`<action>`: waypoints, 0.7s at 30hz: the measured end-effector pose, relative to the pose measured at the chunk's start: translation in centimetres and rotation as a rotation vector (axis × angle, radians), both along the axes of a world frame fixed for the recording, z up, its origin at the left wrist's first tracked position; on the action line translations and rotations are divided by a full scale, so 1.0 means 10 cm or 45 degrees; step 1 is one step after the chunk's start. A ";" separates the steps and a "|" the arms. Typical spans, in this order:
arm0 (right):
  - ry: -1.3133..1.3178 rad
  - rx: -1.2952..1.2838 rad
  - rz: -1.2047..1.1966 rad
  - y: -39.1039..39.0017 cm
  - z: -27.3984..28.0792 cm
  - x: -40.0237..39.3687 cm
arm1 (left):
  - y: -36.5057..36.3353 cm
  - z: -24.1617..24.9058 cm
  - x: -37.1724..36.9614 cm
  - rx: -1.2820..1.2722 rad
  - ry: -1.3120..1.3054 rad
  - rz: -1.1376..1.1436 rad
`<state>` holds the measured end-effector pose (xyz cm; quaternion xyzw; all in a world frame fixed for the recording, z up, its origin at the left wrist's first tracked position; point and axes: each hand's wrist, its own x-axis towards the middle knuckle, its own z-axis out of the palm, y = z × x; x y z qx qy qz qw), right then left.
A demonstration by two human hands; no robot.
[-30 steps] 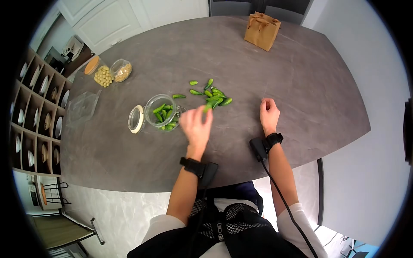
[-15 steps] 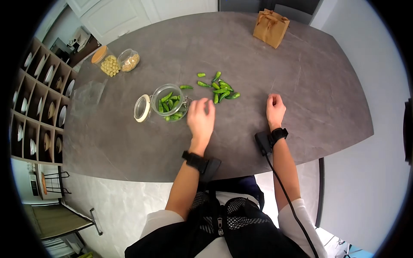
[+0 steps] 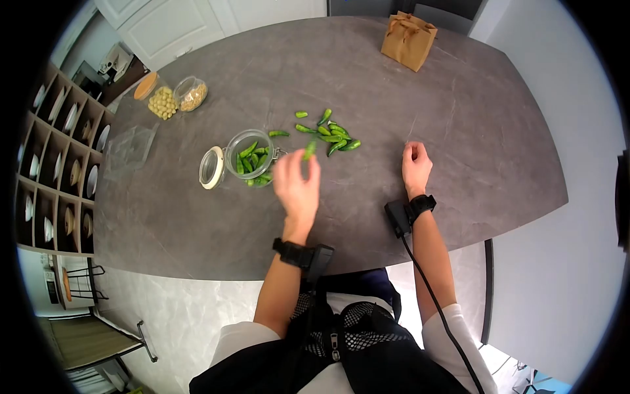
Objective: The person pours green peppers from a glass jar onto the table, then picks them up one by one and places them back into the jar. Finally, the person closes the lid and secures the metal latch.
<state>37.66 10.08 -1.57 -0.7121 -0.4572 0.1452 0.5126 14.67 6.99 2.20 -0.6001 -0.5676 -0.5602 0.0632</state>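
My left hand [image 3: 296,190] pinches a green chili pepper [image 3: 310,150], slightly blurred, between thumb and fingertips above the table. Just left of it stands an open glass jar [image 3: 231,157] with several green chili peppers [image 3: 247,161] inside; its clamp lid [image 3: 211,167] hangs back on the left. Beyond my hand lies a loose pile of chili peppers [image 3: 338,134], with single ones [image 3: 279,133] nearer the jar. My right hand [image 3: 417,169] rests on the table right of the pile, fingers curled in, with nothing visible in them.
Two jars, one with a wooden lid and pale round contents [image 3: 162,104], one with flaky contents [image 3: 192,95], stand at the far left. A clear plastic container [image 3: 131,150] lies nearer. A brown paper bag [image 3: 408,43] stands at the back. A cable [image 3: 430,282] runs along my right arm.
My left hand has moved a little left and now shows a chili pepper raised between its fingertips. The right hand stays in place.
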 end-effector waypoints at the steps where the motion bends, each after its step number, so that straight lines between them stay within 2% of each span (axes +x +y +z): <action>1: -0.008 -0.007 -0.001 -0.01 -0.01 0.00 | -0.02 0.10 -0.12 0.047 0.028 0.121; 2: 0.000 -0.012 -0.001 -0.02 -0.01 0.01 | -0.03 0.18 -0.27 0.096 0.057 0.244; 4: 0.018 -0.018 0.012 -0.01 -0.01 0.01 | -0.01 0.26 -0.56 -0.011 0.018 0.366; 6: 0.014 0.006 0.006 -0.02 0.01 -0.01 | 0.00 0.23 -0.77 -0.217 0.126 0.534; 7: 0.010 0.018 -0.001 -0.02 0.03 -0.02 | 0.01 0.21 -0.81 -0.321 0.179 0.613; 10: 0.001 0.011 -0.006 -0.02 0.01 -0.01 | 0.00 0.19 -0.76 -0.324 0.149 0.738; 13: -0.008 0.025 0.006 -0.03 0.02 -0.01 | -0.02 0.18 -0.58 -0.065 0.152 0.514; 15: 0.007 0.003 0.012 -0.03 0.01 0.01 | 0.04 0.03 -0.38 -0.061 0.138 0.098; 17: 0.018 -0.001 0.017 -0.01 0.00 0.00 | 0.10 -0.05 -0.06 -0.243 0.080 -0.040; 19: 0.021 0.005 0.011 -0.01 -0.01 0.00 | 0.27 -0.24 0.13 -0.315 0.236 -0.069; 21: 0.011 0.005 0.010 -0.03 0.00 -0.01 | 0.38 -0.31 0.23 -0.495 0.201 -0.136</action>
